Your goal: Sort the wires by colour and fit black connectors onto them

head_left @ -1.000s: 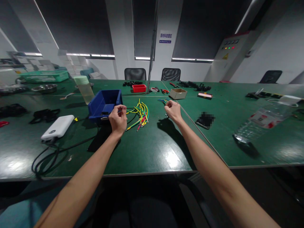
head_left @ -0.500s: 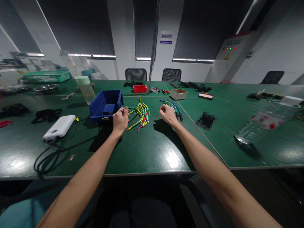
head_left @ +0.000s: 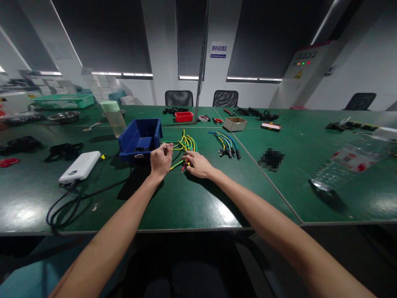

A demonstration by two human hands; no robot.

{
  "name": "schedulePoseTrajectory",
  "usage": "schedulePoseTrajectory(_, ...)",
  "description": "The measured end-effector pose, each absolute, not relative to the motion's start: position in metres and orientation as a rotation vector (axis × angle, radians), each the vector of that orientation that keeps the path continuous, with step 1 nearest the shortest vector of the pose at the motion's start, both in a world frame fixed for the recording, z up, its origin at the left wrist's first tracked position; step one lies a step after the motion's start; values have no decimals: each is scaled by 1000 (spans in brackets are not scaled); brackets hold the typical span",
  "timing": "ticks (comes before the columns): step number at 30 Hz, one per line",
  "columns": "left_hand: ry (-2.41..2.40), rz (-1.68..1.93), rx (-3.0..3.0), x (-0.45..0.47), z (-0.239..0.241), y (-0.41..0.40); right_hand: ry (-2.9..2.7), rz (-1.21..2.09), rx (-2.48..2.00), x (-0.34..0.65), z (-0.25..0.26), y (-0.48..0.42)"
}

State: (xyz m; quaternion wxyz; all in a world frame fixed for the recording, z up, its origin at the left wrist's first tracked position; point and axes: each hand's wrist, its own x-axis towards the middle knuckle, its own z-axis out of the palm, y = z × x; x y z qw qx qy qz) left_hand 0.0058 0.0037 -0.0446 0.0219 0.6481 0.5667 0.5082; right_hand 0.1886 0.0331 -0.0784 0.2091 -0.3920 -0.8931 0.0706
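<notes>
My left hand point(head_left: 161, 159) is closed just in front of the blue bin point(head_left: 125, 147), thumb on top; whatever its fingers hold is hidden. A pile of yellow and green wires point(head_left: 188, 141), with some red among them, lies immediately to its right. Over the near end of that pile rests my right hand point(head_left: 199, 164), its fingers stretched out and slightly apart, touching the wires. Further right, a second group of blue, green and yellow cables point(head_left: 228, 142) with dark ends lies apart from both hands.
A white power bank point(head_left: 80, 167) with a dark cable sits at left, near a dark flat object point(head_left: 132, 186). A bottle with a pale green lid point(head_left: 114, 118) stands beyond the bin. Behind are a red tray point(head_left: 184, 117) and a small cardboard box point(head_left: 235, 124). A clear plastic bottle point(head_left: 347, 161) is at right.
My right hand has moved left from the blue cable group to the yellow and green wire pile, uncovering the dark cable ends. My left hand stays nearly in place.
</notes>
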Motion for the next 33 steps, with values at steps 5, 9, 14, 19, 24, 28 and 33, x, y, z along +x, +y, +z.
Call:
schedulePoseTrajectory(5, 1775, 1834, 1934, 2, -42, 3, -2461, 224, -1127, 191, -87, 40)
schedulePoseTrajectory(9, 1729, 1985, 1917, 1, -42, 3, -2464, 227, -1133, 190, -89, 42)
schedulePoseTrajectory(14, 1699, 2187, 1912, -2, -42, 2, -2461, 229, -1167, 190, -87, 41)
schedulePoseTrajectory(19, 1612, 2358, 1771, -2, -39, -2, -2444, 236, -1165, 191, -86, 40)
schedulePoseTrajectory(24, 1580, 2506, 1733, -1, -36, -8, -2428, 241, -1125, 191, -87, 41)
schedulePoseTrajectory(28, 1573, 2656, 1794, -5, -36, -9, -2392, 261, -1163, 192, -87, 42)
schedulePoseTrajectory(33, 1565, 2673, 1831, -8, -39, -6, -2255, 243, -1404, 191, -80, 38)
